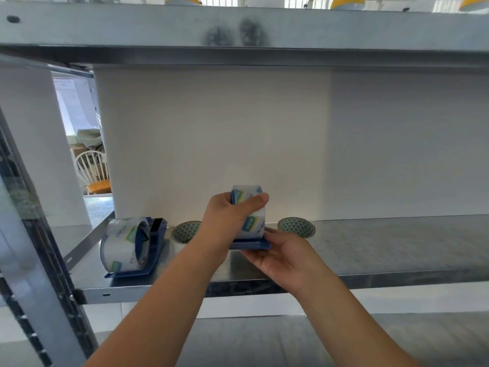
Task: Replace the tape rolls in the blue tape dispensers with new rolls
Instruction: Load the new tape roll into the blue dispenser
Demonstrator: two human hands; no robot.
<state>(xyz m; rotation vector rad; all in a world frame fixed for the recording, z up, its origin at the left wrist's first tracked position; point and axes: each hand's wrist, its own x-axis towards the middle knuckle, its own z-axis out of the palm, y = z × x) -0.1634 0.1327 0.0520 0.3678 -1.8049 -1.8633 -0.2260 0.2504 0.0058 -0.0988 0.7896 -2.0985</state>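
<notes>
Both forearms reach forward and up to the metal shelf (397, 250). The left hand (225, 221) arches over a clear tape roll (252, 221), thumb and fingers closed on its rim. The right hand (283, 255), palm up, cups the base of a blue tape dispenser (251, 245) under that roll, fingers wrapped on it, near the shelf's front edge. A second dispenser (152, 245), loaded with its own roll (121, 245), stands at the shelf's left end. Two patterned-core rolls (185, 231) (296, 227) lie along the back edge.
</notes>
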